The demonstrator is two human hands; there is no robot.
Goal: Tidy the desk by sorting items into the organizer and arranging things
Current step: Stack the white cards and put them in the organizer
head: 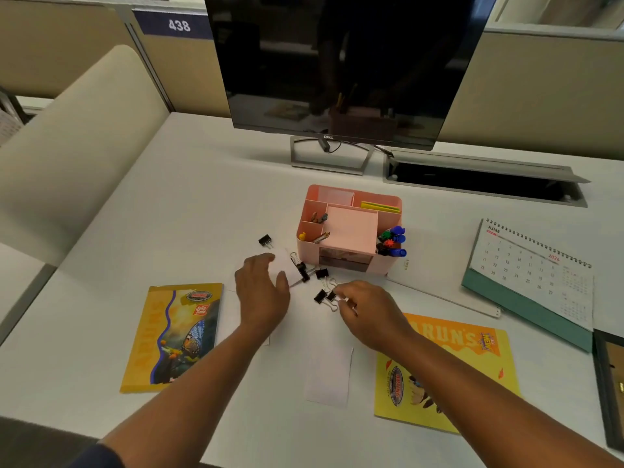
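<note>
White desk (pixel 189 204) w/ beige partitions behind, dark monitor (pixel 341 62) at far centre. Pink organizer (pixel 351 228) sits mid-desk: markers (pixel 393 241) in its right compartment, pink sticky notes (pixel 351 228) in the middle, yellow slips (pixel 380 207) far right, small bits in the left slots. Black binder clips (pixel 305 270) lie scattered just near of the organizer; one more binder clip (pixel 265 240) sits apart to the left. Left hand (pixel 261 292) is spread wide, fingers apart, palm down over a white paper (pixel 285 265), holding nothing. Right hand (pixel 368 310) has fingertips pinched together on a clip pair (pixel 325 295). Yellow booklet (pixel 175 336) near left, 2nd booklet (pixel 472 366) near right, under right forearm. Desk calendar (pixel 533 268) far right. Paper slip (pixel 329 376) near centre.
</note>
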